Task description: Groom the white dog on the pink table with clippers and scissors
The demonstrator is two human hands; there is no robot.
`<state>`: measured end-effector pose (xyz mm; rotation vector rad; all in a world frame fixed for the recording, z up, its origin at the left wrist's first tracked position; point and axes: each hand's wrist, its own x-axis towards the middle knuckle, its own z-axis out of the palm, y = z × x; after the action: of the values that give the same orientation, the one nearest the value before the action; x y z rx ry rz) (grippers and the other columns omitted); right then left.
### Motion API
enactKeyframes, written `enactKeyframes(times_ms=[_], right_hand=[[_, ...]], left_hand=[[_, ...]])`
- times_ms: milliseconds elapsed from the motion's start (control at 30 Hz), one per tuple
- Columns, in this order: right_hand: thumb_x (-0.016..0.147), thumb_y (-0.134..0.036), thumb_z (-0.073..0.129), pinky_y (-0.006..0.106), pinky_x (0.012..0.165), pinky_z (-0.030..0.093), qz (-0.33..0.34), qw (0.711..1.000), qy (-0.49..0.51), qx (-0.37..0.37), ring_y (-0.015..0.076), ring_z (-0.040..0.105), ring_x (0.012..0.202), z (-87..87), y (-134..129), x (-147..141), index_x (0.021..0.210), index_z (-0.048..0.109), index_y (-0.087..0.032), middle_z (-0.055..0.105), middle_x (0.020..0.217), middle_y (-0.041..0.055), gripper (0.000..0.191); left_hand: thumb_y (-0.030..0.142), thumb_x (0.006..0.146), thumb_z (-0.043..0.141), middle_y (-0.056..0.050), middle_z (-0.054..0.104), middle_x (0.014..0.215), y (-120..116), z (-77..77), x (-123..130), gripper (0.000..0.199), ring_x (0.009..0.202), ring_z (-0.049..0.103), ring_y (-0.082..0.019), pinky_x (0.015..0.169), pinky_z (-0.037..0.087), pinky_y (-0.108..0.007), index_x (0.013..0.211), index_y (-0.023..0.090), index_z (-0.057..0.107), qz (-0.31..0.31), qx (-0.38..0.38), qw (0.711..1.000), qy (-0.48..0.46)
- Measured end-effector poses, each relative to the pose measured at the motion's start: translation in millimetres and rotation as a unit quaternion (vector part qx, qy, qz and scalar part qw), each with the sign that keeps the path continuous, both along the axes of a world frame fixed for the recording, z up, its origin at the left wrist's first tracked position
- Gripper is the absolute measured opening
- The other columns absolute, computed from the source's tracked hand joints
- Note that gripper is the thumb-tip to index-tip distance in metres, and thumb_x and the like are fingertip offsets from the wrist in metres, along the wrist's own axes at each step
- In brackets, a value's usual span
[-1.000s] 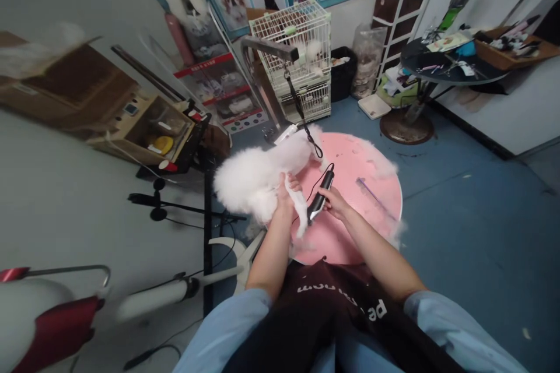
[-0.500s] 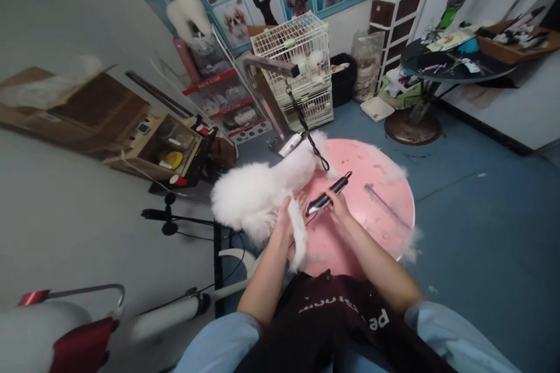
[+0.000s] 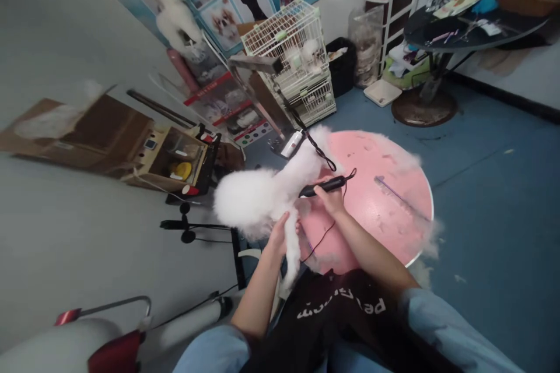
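Cage (image 3: 280,35) contains animals (image 3: 312,51); right fingers (image 3: 321,192) grip clipper (image 3: 333,183).

The clipper (image 3: 336,182) looks like smooth black plastic. The dog (image 3: 249,198) has a dense, matt, woolly coat. The pink tabletop (image 3: 371,204) is smooth with a faint sheen, soft fluff (image 3: 431,239) fringing its right edge. The apron (image 3: 350,335) is matt cloth, the bent post (image 3: 258,64) dull metal.

The dog (image 3: 247,195) is on the table (image 3: 371,195), left of the clippers (image 3: 336,182), with the cage (image 3: 280,36) behind.
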<state>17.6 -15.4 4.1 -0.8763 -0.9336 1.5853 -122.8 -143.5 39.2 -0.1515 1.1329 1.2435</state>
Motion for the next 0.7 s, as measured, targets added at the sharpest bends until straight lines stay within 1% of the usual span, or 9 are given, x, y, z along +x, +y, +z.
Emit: enactKeyframes(times_ms=[67,167,233,333,433,500,600,667,700], right_hand=[[0.063,-0.024,0.071,0.032,0.087,0.050,0.032,0.998,-0.033,0.036,0.0181,0.063,0.086,-2.1,-8,-8,0.078,0.062,-0.023,0.068,0.084,0.0005,0.017],[0.062,-0.024,0.071,0.034,0.086,0.050,0.080,0.994,-0.062,0.040,0.0197,0.064,0.083,-11.8,-21,-10,0.076,0.066,-0.023,0.068,0.082,0.0014,0.015],[0.066,-0.026,0.068,0.034,0.084,0.051,0.041,0.998,-0.042,0.008,0.0197,0.064,0.082,-13.4,-25,-5,0.076,0.065,-0.022,0.068,0.081,0.0020,0.011],[0.070,-0.030,0.064,0.035,0.086,0.051,-0.046,0.998,0.011,-0.030,0.0197,0.063,0.086,-1.3,-25,-2,0.080,0.061,-0.023,0.068,0.086,0.0021,0.012],[0.065,-0.026,0.068,0.035,0.088,0.050,0.000,1.000,0.012,-0.017,0.0199,0.063,0.085,13.9,-27,-6,0.077,0.061,-0.024,0.068,0.084,0.0017,0.014],[0.063,-0.024,0.069,0.034,0.088,0.050,0.027,1.000,0.012,-0.010,0.0194,0.063,0.084,17.4,-32,-8,0.075,0.061,-0.024,0.068,0.083,0.0014,0.015],[0.066,-0.025,0.068,0.033,0.085,0.051,-0.016,0.998,0.058,-0.031,0.0177,0.064,0.082,13.0,-39,-9,0.077,0.058,-0.023,0.069,0.083,0.0004,0.015],[0.068,-0.027,0.067,0.029,0.074,0.052,-0.046,0.992,0.093,-0.070,0.0159,0.064,0.076,6.4,-41,-12,0.078,0.057,-0.022,0.069,0.082,0.0000,0.015],[0.068,-0.028,0.067,0.026,0.066,0.051,-0.038,0.989,0.109,-0.092,0.0147,0.062,0.071,2.1,-42,-14,0.078,0.057,-0.022,0.069,0.081,-0.0001,0.015]], left_hand=[[0.034,0.090,0.056,-0.008,0.059,0.054,-7,4.5,-5,0.027,0.040,0.055,-0.015,0.037,0.040,-0.021,0.083,0.009,0.066,-0.035,-0.004,0.999,0.000],[0.039,0.090,0.055,-0.005,0.055,0.051,-15,11.4,-8,0.031,0.038,0.050,-0.013,0.036,0.036,-0.020,0.080,0.011,0.064,-0.071,-0.018,0.997,0.020],[0.041,0.090,0.054,-0.005,0.054,0.054,-20,16.1,-9,0.033,0.039,0.048,-0.011,0.037,0.036,-0.020,0.078,0.011,0.063,-0.081,-0.031,0.996,0.032],[0.039,0.089,0.053,-0.005,0.056,0.061,-23,23.2,-8,0.031,0.040,0.046,-0.009,0.038,0.036,-0.021,0.076,0.012,0.061,-0.070,-0.026,0.996,0.052],[0.039,0.090,0.051,-0.005,0.055,0.063,-23,28.7,-7,0.031,0.039,0.040,-0.008,0.037,0.033,-0.021,0.075,0.013,0.059,-0.062,-0.027,0.996,0.050],[0.040,0.090,0.050,-0.003,0.051,0.062,-24,31.2,-8,0.032,0.039,0.038,-0.007,0.037,0.031,-0.020,0.074,0.013,0.057,-0.058,-0.026,0.997,0.037],[0.043,0.091,0.048,-0.002,0.047,0.061,-25,34.8,-10,0.035,0.040,0.035,-0.006,0.037,0.027,-0.019,0.074,0.013,0.055,-0.052,-0.019,0.998,0.024],[0.044,0.092,0.045,-0.001,0.045,0.061,-26,38.7,-11,0.036,0.040,0.032,-0.006,0.037,0.027,-0.019,0.075,0.013,0.055,-0.054,-0.012,0.998,0.019],[0.045,0.093,0.044,-0.001,0.044,0.060,-26,41.2,-11,0.037,0.040,0.031,-0.006,0.037,0.027,-0.019,0.076,0.014,0.054,-0.055,-0.008,0.998,0.016]])
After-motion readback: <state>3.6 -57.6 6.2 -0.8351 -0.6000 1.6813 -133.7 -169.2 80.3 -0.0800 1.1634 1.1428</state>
